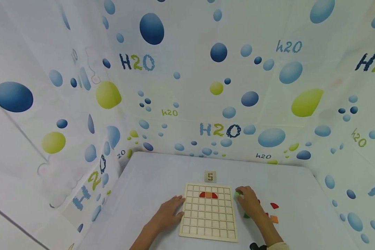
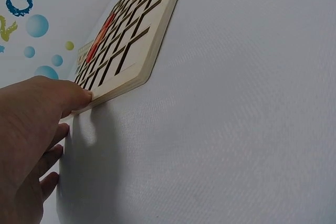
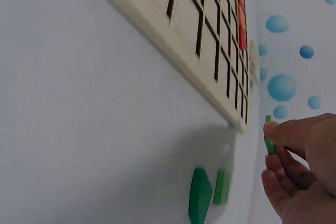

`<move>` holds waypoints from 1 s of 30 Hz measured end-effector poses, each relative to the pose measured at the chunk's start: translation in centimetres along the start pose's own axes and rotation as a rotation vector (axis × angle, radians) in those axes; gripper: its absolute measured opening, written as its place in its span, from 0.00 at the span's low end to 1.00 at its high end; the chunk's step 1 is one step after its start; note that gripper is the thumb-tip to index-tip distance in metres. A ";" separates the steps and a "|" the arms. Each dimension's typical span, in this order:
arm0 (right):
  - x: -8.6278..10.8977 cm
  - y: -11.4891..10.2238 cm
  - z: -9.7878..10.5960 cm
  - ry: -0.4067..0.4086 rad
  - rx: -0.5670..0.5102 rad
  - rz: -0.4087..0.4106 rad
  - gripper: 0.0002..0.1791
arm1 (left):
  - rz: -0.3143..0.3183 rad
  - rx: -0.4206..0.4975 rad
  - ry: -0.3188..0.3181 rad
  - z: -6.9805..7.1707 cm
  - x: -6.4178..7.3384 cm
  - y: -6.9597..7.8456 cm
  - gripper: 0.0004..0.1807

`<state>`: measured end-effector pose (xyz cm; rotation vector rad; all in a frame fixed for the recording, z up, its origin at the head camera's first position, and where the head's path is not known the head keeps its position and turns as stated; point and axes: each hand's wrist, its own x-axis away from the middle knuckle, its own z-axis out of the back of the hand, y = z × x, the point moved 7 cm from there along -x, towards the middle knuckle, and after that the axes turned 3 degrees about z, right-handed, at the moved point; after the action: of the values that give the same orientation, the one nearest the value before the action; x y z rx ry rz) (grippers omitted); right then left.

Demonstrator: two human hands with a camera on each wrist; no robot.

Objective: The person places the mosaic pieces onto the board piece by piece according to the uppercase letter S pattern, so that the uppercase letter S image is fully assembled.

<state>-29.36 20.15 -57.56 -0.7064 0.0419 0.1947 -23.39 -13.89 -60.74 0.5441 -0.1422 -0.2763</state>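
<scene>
A wooden grid board (image 1: 207, 238) lies on the white table. Near its far edge, an orange square (image 1: 208, 195) sits in the grid between two red rounded pieces. My left hand (image 1: 166, 214) rests at the board's left edge, its thumb against the rim in the left wrist view. Beyond the right edge, my right hand (image 1: 249, 202) pinches a thin light green piece (image 3: 269, 136) between thumb and fingers. Below that hand, a dark green piece (image 3: 199, 198) and another light green piece (image 3: 221, 187) lie on the table.
A small card (image 1: 210, 176) with a brown figure on a grid lies behind the board. Right of my right forearm are a red quarter-round piece (image 1: 274, 206) and an orange square tile (image 1: 274, 219). A bubble-printed curtain (image 1: 187, 86) hangs behind the table.
</scene>
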 end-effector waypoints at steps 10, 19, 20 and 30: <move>-1.5 -6.4 -5.2 -0.116 -0.127 0.163 0.14 | 0.004 -0.004 0.003 0.0 0.0 0.1 0.32; -1.8 -9.1 -9.2 -0.190 -0.150 0.271 0.14 | -0.001 0.005 0.006 0.0 0.0 0.0 0.32; -1.8 -9.2 -9.6 -0.199 -0.150 0.278 0.12 | -0.003 0.003 0.006 0.0 0.0 0.0 0.32; -1.1 -9.7 -10.7 -0.217 -0.072 0.335 0.03 | -0.014 -0.002 0.007 0.1 -0.1 0.0 0.32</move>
<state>-28.31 5.82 -59.41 -0.7441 -0.0547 0.5949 -23.51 -13.90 -60.65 0.5442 -0.1312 -0.2877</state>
